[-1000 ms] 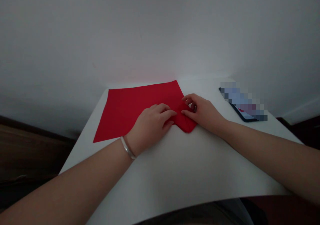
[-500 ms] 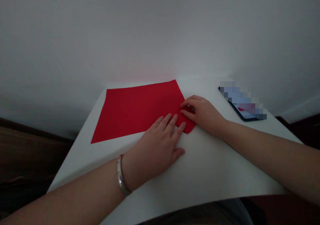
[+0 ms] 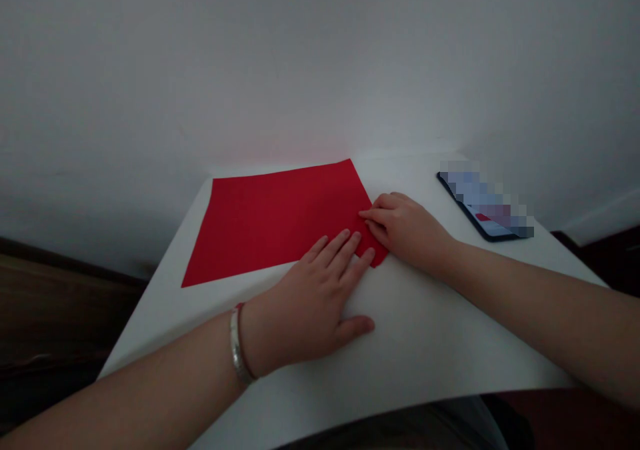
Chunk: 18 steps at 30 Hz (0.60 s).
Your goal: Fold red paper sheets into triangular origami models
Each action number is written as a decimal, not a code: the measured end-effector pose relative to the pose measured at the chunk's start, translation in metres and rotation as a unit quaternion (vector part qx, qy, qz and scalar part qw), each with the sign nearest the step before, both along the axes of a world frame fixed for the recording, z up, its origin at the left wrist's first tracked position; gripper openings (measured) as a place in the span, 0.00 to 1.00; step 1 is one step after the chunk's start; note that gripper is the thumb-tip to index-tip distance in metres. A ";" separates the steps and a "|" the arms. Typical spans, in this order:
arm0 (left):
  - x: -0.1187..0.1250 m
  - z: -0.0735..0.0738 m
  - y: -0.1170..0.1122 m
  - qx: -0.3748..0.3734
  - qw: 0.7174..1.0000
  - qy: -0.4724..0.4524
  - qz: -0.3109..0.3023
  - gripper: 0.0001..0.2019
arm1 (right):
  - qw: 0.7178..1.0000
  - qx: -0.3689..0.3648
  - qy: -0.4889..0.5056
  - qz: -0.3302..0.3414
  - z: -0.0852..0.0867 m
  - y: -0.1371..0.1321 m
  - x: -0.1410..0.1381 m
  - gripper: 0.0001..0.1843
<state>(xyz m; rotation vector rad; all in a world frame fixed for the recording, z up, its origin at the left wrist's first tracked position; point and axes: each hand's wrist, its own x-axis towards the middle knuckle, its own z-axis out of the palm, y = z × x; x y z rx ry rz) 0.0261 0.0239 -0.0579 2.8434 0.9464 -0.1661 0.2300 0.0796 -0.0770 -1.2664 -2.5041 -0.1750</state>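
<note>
Right grip [image 3: 410,227] touches red paper [image 3: 270,220] on white table [image 3: 425,330] beside wall [image 3: 320,57].

Seemingly a home; white table [image 3: 430,337] against plain wall [image 3: 280,63]; wooden panel [image 3: 55,303] at left

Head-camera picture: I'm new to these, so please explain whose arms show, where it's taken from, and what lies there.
No machine here: these are a person's own left hand and right hand, seen from a camera worn on the head, looking forward and down. A red sheet and a partly pixelated phone lie on the white table. The left hand is spread open, its fingers reaching over the sheet's near edge. The right hand touches the sheet's right end; whether it grips there is unclear.
</note>
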 end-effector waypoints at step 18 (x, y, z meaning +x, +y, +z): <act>-0.001 0.004 0.014 -0.046 0.998 -0.030 -0.031 0.36 | 0.989 -0.129 -0.061 0.028 0.009 -0.007 0.036 0.34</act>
